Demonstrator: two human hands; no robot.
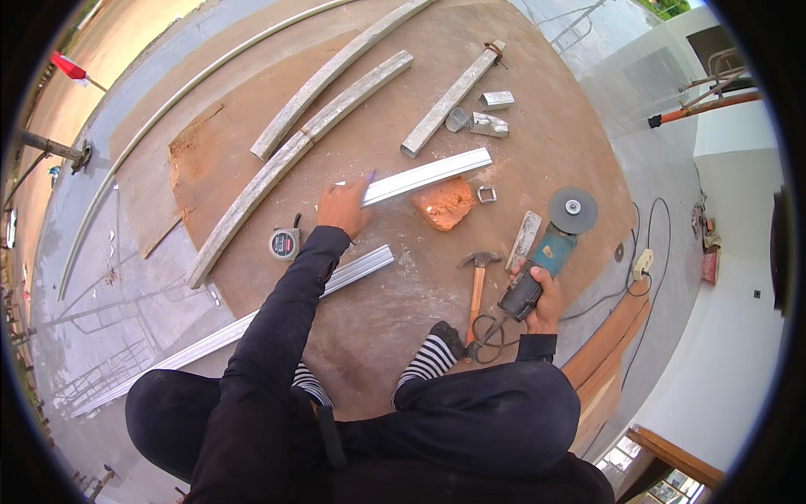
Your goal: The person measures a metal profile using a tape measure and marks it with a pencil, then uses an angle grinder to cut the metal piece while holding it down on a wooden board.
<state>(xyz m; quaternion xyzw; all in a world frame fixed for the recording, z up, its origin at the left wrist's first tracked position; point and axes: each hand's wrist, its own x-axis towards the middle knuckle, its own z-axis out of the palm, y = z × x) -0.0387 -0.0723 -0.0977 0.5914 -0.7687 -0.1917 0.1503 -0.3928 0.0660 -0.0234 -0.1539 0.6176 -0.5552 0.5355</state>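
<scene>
My left hand [342, 208] is closed on the left end of a short white metal channel [432, 175]. The channel slants up to the right, its middle over a broken orange brick [445, 204]. A small purplish tip shows by my left fingers; I cannot make out what it is. In my right hand [546, 304] is an angle grinder [546, 256], gripped by its body, with the dark disc pointing away from me. A hammer [478, 294] with a wooden handle lies left of the grinder. Left of my left forearm sits a tape measure [285, 243].
A long white channel [201, 346] passes under my left arm. Old square tubes [315, 126] and metal offcuts [489, 124] lie farther off. The grinder's cord runs right toward a power socket [643, 264] near wooden planks [613, 336]. My socked feet [430, 357] are close by.
</scene>
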